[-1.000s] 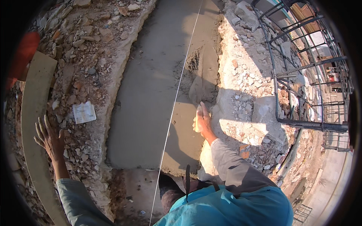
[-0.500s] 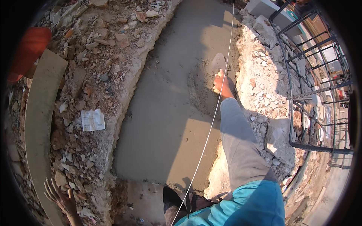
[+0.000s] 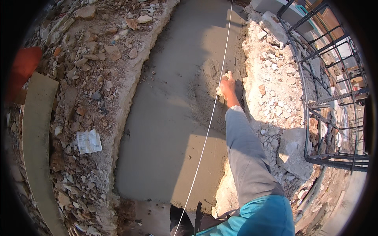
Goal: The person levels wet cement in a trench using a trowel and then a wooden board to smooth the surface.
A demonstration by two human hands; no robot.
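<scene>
Wet grey concrete (image 3: 157, 133) fills a long trench in front of me, smooth at left and churned into curved ridges near my right hand. My right hand (image 3: 227, 88) is closed on a trowel, low over the concrete at the trench's right side. The trowel's blade, flat to view a moment earlier, cannot be clearly made out now. A taut white string (image 3: 204, 143) runs lengthwise over the trench and passes by my right fingers. Of my left hand (image 3: 73, 231), only spread fingers show at the lower left edge, beside a long board, with nothing seen in them.
The long board (image 3: 36, 133) lies on rubble at left, near an orange-red object (image 3: 24, 70). A white printed packet (image 3: 89, 142) rests on the stones. At right stand a broken stone bank (image 3: 271, 86) and a rebar cage (image 3: 334, 102). My foot's dark shape (image 3: 181, 218) is below.
My view has shifted slightly, so the surroundings sit further left and lower. My right hand has turned, and the trowel blade no longer shows flat. My left hand has dropped almost out of view.
</scene>
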